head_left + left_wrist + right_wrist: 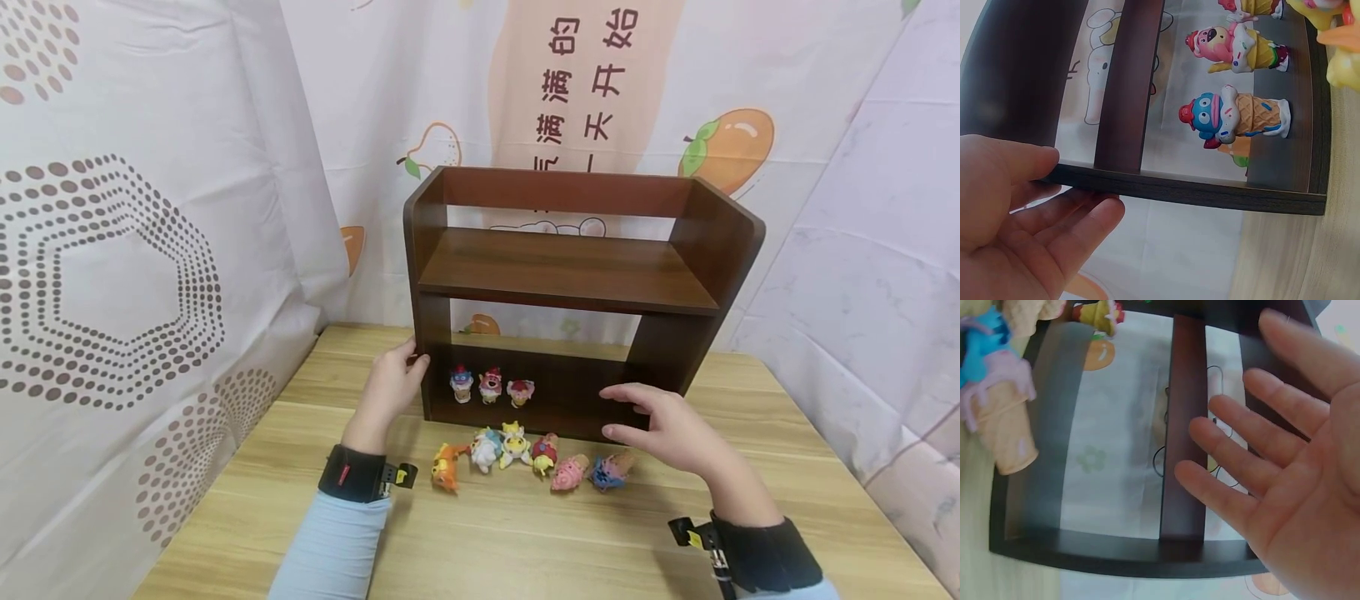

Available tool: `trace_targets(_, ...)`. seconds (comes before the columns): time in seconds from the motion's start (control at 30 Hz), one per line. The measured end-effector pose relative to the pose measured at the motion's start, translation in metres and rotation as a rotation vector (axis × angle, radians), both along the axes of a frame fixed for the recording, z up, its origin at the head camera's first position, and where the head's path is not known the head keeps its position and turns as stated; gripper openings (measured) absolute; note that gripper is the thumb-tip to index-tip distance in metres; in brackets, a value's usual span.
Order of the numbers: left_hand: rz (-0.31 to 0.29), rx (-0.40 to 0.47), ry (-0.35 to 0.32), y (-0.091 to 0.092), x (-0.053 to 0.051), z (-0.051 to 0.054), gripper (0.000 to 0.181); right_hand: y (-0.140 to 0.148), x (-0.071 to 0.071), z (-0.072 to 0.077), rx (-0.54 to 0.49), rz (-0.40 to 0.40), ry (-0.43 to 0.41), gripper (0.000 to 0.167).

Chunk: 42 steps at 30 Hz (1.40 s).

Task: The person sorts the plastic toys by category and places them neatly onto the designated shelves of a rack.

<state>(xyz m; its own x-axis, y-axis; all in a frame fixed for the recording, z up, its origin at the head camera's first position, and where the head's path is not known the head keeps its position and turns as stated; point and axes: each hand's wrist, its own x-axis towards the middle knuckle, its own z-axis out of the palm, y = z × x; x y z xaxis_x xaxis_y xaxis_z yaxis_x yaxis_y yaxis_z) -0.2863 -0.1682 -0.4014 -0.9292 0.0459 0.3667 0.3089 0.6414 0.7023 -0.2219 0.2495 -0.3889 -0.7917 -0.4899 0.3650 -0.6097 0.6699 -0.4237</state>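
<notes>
Brown shelf (570, 268), left hand (390, 379) gripping its side, right hand (671, 429) spread, fronts cloth (427, 75) reading "满满的".

Dark-brown shelf (562, 267), pale wood-grained tabletop (510, 542), orange figurine (445, 468), pink figurine (569, 473), light-blue sleeves (330, 546), white mango-printed curtain (442, 75)

Three angles on one brown two-tier shelf (570, 267)
The head view looks forward and down from behind left hand (392, 382) and right hand (670, 427); each wrist view, close and turned sideways, faces past its hand into the lower compartment (573, 383), which all three share.
</notes>
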Motion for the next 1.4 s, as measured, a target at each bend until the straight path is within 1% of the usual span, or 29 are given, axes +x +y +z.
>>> trace_targets(0.17, -0.001, 0.003, 0.000, 0.000, 0.000, 0.000, 0.047, 0.006, 0.004, -0.009, 0.058, 0.043, 0.029, 0.053)
trace_targets(0.3, -0.006, 0.005, 0.005, 0.000, 0.000, 0.001, 0.047, 0.009, 0.007, -0.015, 0.067, 0.068, 0.030, 0.057)
trace_targets(0.47, -0.012, 0.002, 0.014, 0.000, 0.001, 0.002, 0.045, 0.010, 0.009, -0.022, 0.095, 0.060, -0.037, 0.056)
trace_targets(0.6, -0.011, -0.001, 0.009, 0.001, 0.001, 0.002, 0.044, 0.010, 0.011, -0.026, 0.158, 0.055, -0.089, 0.054)
trace_targets(0.77, -0.010, -0.003, 0.003, 0.001, 0.001, 0.003, 0.045, 0.008, 0.011, -0.030, 0.217, 0.085, -0.107, 0.054)
trace_targets(0.97, -0.016, -0.013, 0.012, 0.001, 0.003, 0.003, 0.045, 0.003, 0.012, -0.033, 0.294, 0.087, -0.150, 0.056)
trace_targets(1.07, -0.013, -0.017, 0.013, 0.001, 0.003, 0.003, 0.045, 0.002, 0.012, -0.036, 0.346, 0.095, -0.103, 0.055)
trace_targets(1.27, -0.006, -0.013, 0.000, 0.001, 0.002, 0.001, 0.046, 0.000, 0.012, -0.041, 0.421, 0.116, 0.058, 0.053)
trace_targets(1.33, -0.003, -0.015, 0.004, 0.001, 0.002, 0.000, 0.046, -0.002, 0.011, -0.043, 0.440, 0.126, 0.091, 0.052)
trace_targets(1.4, -0.003, -0.020, 0.011, 0.000, 0.002, 0.000, 0.046, -0.004, 0.011, -0.044, 0.458, 0.137, 0.106, 0.051)
